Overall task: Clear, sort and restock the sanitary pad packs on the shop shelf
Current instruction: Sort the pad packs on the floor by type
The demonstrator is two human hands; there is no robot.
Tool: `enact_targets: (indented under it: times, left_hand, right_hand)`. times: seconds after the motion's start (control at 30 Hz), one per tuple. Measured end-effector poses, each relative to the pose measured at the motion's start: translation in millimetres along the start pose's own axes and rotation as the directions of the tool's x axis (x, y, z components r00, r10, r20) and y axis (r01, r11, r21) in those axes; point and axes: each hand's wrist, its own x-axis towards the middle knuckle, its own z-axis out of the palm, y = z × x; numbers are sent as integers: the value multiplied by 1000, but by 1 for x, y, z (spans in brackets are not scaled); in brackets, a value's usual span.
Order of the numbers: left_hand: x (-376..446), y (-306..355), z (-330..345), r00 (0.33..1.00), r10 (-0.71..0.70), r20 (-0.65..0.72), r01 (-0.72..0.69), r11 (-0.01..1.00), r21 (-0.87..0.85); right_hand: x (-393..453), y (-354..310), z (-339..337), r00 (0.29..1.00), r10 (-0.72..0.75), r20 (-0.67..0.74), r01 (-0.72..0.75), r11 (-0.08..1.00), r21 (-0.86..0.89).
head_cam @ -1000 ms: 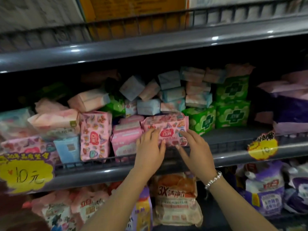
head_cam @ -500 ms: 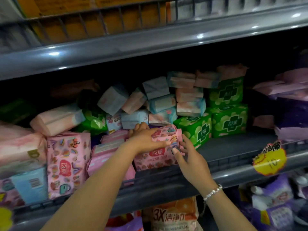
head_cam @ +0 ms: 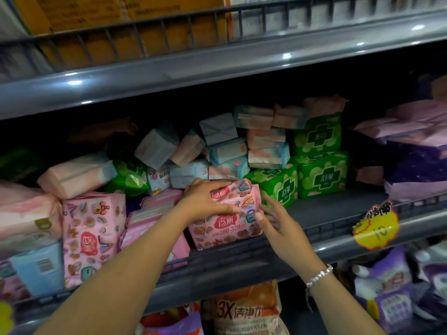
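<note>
On the shelf, the held pack stands at the front rail; cross-marked packs sit right, a jumbled pile behind.

left hand: moved from pack front onto its top | pink pack: tipped upright, centre frame
</note>
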Motion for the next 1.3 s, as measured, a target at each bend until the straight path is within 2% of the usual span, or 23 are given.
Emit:
enact_targets:
  times: [0.2, 0.3, 0.4, 0.5, 0.6, 0.77, 0.83, 0.93, 1.0, 1.07, 1.17, 1.3]
  left_hand:
    - [-10, 15, -14, 996, 84, -20, -84, 996, -12]
    - [-15, 28, -27, 987, 155, -52, -158, 986, -56]
    - [-20, 46, -43, 981, 194, 3, -191, 969, -154]
    - [-22, 63, -53, 964, 241, 108, -196, 928, -318]
    - [-20, 75, -53, 954, 253, 160, -180, 912, -369]
    - [-14, 89, -45, 962, 225, 152, -159, 922, -353]
    - [-3, 86, -37, 978, 197, 65, -171, 942, -288]
    - [21, 76, -30, 976, 65, -206, -144, 906, -398]
    - [41, 65, -32, 897, -77, -434, -89, 933, -348]
    - [59, 53, -36, 798, -141, -585, 17, 977, -212]
    - [73, 40, -37, 733, -138, -666, 202, 979, 20]
    - [80, 35, -35, 733, -70, -676, 248, 954, 170]
  right_hand:
    - [-2, -5, -7, 998, -37, -56, 37, 999, 1]
    - [-3, -15, -11, 992, -98, -85, 104, 992, 71]
    - [-3, -26, -21, 995, -26, -95, 49, 966, 254]
    - [-3, -32, -41, 999, 24, -37, -7, 915, 402]
    - [-5, -39, -55, 999, 40, 12, -41, 885, 463]
    - [-6, -36, -61, 988, 114, -109, -39, 847, 530]
    - [-8, -33, -60, 975, 154, -161, -37, 824, 566]
    - [-7, -29, -57, 943, 216, -254, -16, 790, 613]
    - [-5, -29, -53, 925, 225, -305, 15, 782, 623]
    - [-1, -28, -50, 911, 227, -345, 49, 771, 635]
    - [6, -23, -46, 900, 245, -360, 65, 742, 667]
    - [12, -17, -33, 908, 262, -325, 31, 734, 678]
